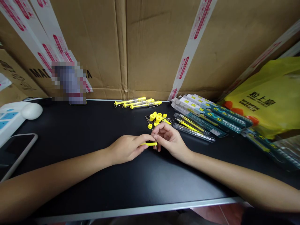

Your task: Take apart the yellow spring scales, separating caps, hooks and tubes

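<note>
My left hand (pixel 127 147) is closed in a pinch on a thin yellow stick (pixel 149 144) lying level over the black table (pixel 93 131). My right hand (pixel 168 137) meets it at the stick's right end, fingers pinched on a small metal piece I cannot make out clearly. Just behind the hands lies a small heap of yellow caps and wire clips (pixel 157 119). Three finished yellow-capped clear tubes (pixel 138 102) lie in a row near the cardboard wall.
Several printed flat packets (pixel 206 117) fan out at the right, beside a yellow plastic bag (pixel 267 97). A phone (pixel 14 153), a white power strip (pixel 9 117) and a white mouse-like object (pixel 31 110) sit at the left. Cardboard boxes (pixel 150 47) wall the back.
</note>
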Demonstrator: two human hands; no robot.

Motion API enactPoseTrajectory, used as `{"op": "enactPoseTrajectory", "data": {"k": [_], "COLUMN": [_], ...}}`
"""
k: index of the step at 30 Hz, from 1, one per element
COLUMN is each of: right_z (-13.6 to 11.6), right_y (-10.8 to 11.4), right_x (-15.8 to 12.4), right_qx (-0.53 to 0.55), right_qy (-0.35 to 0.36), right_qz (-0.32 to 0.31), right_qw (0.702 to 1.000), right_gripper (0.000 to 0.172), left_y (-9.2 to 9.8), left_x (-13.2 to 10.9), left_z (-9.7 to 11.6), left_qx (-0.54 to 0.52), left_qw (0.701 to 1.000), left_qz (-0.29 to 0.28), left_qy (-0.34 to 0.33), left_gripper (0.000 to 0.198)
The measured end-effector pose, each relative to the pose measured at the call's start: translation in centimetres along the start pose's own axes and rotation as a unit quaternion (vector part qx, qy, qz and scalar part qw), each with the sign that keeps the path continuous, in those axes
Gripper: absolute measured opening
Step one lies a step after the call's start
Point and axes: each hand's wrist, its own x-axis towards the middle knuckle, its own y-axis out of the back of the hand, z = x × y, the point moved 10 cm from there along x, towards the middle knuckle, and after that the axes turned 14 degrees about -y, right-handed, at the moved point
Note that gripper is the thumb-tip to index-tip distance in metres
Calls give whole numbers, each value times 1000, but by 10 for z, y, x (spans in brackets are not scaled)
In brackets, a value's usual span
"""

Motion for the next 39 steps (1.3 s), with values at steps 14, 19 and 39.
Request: {"op": "enactPoseTrajectory", "data": {"k": [14, 19, 39], "right_z": [-5, -6, -7], "right_y": [-19, -22, -19], "right_x": [-11, -14, -11], "right_qx": [-83, -234, -320], "right_qy": [23, 63, 73], "right_qz": [-64, -36, -1], "right_qw": [994, 969, 945], "right_gripper": [17, 22, 18], "left_y": [9, 11, 16], "left_x": [-1, -5, -2], "left_z": [-5, -12, -1], "left_qx": [31, 8, 5], "left_qw": [999, 996, 997], "left_qz": [26, 46, 68], "left_qy": [35, 70, 19], "left_gripper": [27, 20, 20]}}
